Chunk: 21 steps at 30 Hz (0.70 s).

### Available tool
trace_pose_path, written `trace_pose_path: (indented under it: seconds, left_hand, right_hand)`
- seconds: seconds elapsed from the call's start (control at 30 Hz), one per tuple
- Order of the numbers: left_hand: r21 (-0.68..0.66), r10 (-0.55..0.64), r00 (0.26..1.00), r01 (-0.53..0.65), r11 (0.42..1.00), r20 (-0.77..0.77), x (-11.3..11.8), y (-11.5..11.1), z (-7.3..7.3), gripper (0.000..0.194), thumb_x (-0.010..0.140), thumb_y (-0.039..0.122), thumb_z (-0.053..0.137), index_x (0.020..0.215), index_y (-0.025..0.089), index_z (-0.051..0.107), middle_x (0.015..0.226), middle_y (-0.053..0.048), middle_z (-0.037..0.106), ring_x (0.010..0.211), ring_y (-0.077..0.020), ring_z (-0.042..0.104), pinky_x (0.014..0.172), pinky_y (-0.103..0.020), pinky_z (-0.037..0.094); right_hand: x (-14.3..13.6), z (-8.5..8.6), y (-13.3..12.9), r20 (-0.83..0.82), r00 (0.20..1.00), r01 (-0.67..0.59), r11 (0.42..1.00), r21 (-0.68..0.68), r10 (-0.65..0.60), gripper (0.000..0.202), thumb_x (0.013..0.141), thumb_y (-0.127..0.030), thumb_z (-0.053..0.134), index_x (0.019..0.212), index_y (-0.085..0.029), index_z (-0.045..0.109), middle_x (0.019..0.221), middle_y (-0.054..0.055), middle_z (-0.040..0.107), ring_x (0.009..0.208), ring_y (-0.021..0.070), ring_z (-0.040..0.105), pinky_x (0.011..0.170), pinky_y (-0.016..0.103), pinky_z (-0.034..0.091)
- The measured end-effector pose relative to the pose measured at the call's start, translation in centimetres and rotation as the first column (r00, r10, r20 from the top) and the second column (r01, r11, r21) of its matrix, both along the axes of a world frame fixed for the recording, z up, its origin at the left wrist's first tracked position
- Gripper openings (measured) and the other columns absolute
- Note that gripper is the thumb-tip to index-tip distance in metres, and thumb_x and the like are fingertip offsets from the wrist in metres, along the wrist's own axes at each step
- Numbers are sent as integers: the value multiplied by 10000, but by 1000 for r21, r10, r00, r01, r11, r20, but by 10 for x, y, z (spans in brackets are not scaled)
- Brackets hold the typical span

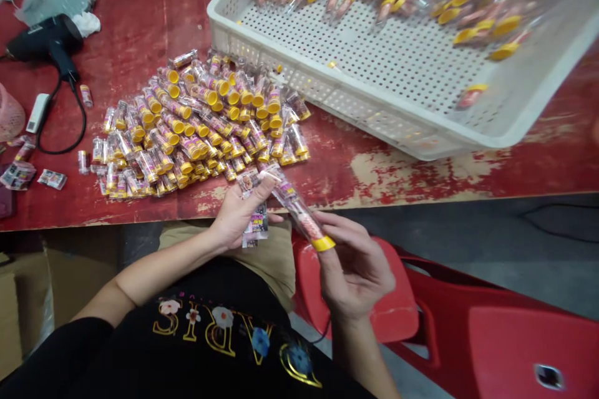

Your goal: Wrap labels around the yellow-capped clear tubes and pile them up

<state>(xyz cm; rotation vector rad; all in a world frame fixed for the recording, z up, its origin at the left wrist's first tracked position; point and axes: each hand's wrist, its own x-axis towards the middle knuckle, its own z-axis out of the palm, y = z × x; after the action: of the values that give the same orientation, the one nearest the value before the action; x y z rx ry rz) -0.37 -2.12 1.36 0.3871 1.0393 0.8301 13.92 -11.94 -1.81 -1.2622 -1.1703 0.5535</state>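
Note:
My left hand (241,212) is closed on several flat printed plastic sleeves (257,224) that hang below its fingers. Its thumb also presses near the far end of a clear tube (299,212) with a yellow cap and pinkish contents. My right hand (353,262) grips that tube by its capped end, fingers on one side and thumb on the other. The tube slants between both hands, in front of the table edge. Just beyond my left hand lies a large pile of yellow-capped tubes (187,131) in printed wrap.
A white perforated crate (318,78) with more yellow-capped tubes stands at the back right. On the left are a black heat gun (49,43) with its cord, a white box (38,113) and a pink basket (9,113). Red stools (528,349) stand at the lower right.

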Motion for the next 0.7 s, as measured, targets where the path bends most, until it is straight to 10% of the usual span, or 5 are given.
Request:
trace_pose_path:
  seconds: [0.27,0.7]
  left_hand:
    - [67,-119,992,116,991,31,0,-6,-2,583,589,508,956,990,147,735,957,-107,791,744,-203,731,554,-244,555]
    - [169,-38,999,35,985,15,2,-14,10,751,603,353,973,1295,241,706,918,-5,731,670,-123,665,551,-210,583]
  right_hand:
    - [-6,-2,9,80,979,-184,981,-60,188,551,947,-169,594,1465,-357,584,1501,69,609,1399,285,587,1141,569,525]
    - [-27,2,36,16,980,197,976,88,-200,381,829,-59,774,1058,-362,804,898,-16,758,868,166,699,795,352,564]
